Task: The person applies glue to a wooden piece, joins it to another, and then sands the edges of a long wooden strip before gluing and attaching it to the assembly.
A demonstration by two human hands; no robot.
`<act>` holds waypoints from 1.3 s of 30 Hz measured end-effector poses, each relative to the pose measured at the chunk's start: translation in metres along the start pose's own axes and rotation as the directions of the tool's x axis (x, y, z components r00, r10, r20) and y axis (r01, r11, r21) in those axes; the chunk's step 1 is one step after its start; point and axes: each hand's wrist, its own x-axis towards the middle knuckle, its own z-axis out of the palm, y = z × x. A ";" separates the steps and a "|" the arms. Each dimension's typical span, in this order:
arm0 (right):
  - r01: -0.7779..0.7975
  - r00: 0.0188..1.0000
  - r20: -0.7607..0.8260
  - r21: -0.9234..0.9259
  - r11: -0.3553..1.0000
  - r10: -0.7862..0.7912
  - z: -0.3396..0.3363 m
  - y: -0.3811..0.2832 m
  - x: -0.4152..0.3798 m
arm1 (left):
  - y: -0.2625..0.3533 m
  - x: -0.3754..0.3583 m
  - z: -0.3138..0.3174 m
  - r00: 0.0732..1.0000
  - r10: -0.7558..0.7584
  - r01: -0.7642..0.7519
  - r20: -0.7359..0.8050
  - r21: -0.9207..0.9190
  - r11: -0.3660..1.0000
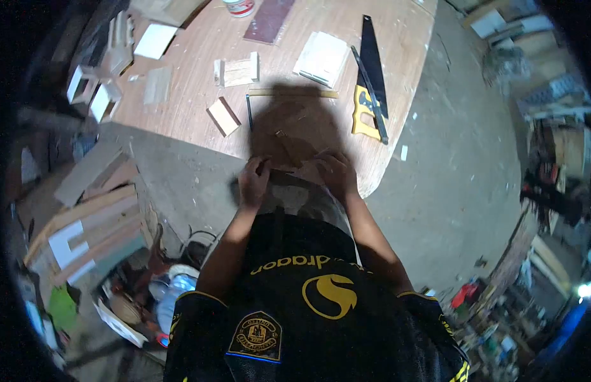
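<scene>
My left hand (pixel 253 183) is at the table's near edge, fingers curled and pinched together. Level with it, my right hand (pixel 337 174) has its fingers bent inward over the same edge. Between the two lies a thin dark strip (pixel 284 170), partly in shadow; whatever the fingertips grip is too small and dark to make out. Just beyond them, a narrow brown piece (pixel 293 153) rests on the shaded tabletop. A small wooden block (pixel 223 117) sits farther out on the left, near a thin dark bar (pixel 250 113) and a long yellowish strip (pixel 293 93).
A handsaw (pixel 372 63) with a yellow handle lies at the right, a dark narrow bar (pixel 370 95) across it. Stacked white sheets (pixel 322 58), a small wooden assembly (pixel 237 70) and a tub (pixel 239 6) are on the wooden table (pixel 194 63). Scrap boards (pixel 95 232) clutter the left floor.
</scene>
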 end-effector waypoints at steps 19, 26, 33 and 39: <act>0.683 0.680 0.474 -0.130 0.719 -0.560 0.025 0.049 0.068 | 0.041 -0.039 0.071 0.977 -0.103 0.120 -0.188 0.084 0.989; 0.554 0.813 0.328 -0.177 0.814 -0.482 -0.002 0.006 0.061 | 0.050 -0.042 0.078 0.973 -0.053 0.085 -0.223 0.135 0.987; 0.584 0.798 0.273 -0.126 0.802 -0.537 0.008 0.016 0.061 | 0.046 -0.040 0.078 0.969 -0.011 0.060 -0.247 0.193 0.979; 0.583 0.807 0.289 -0.252 0.773 -0.515 0.003 0.015 0.057 | 0.045 -0.041 0.081 0.962 0.030 0.028 -0.272 0.206 0.978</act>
